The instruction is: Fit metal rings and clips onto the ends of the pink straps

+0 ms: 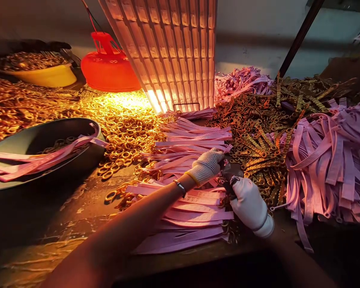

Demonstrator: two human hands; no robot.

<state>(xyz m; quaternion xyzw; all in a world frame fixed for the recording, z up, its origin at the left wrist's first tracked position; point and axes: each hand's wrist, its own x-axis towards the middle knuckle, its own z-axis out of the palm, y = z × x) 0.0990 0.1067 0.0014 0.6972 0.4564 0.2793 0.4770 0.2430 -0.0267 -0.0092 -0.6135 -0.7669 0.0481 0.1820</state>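
Left hand (208, 165): I'm working over pink straps (195, 216); can't tell its grip.
Right hand (249, 203): I'm clasping a dark tool (233, 172), favouring a steady wrist.

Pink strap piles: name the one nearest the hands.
The middle pile, lying directly beneath the left hand. The far-right pile and the back pile, near the wall, both lie farther off.

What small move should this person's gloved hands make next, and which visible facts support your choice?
Perhaps squeeze the dark tool with the right hand while the left hand steadies the work: the right grips the tool, and the left is close beside it, above pink straps. The exact piece between them is unclear.
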